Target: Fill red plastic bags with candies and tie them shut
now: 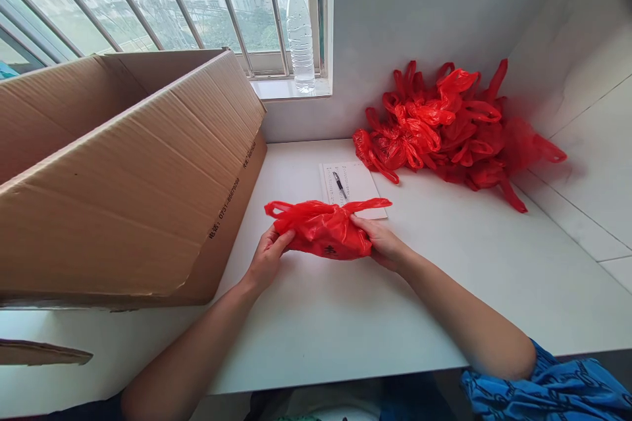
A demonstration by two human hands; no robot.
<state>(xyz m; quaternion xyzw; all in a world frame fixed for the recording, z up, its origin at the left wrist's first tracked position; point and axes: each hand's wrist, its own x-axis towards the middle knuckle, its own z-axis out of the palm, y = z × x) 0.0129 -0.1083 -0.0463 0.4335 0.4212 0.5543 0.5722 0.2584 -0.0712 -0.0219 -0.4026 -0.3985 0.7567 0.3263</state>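
Closest in view, bunched blue patterned fabric (548, 391) lies beyond the right forearm, off the edge of the white worktop (345, 322). Just beside the left fingers (281, 240), the corrugated wall of a large open cardboard box (123, 177), printed with dark characters and a phone number, rises on the left, near the left hand (266, 260) but not touching it. The left and right fingers (363, 223) are both curled and closed on opposite ends of a crumpled red plastic carrier bag (323, 230), and the right hand (382, 243) is pressing in from its side. The bag sits between the fingers just above the worktop, gathered up, with a dark printed mark on its front and its handles splayed out sideways. Just beyond the fingers, its upper edge overlaps a printed sheet of paper (353, 187) with a pen (340, 184) lying on it. Farther past the fingers, a heap of similar red bags (444, 128) is piled in the corner against the wall, and a plastic water bottle (300, 33) stands on the sill of a barred window (162, 0).
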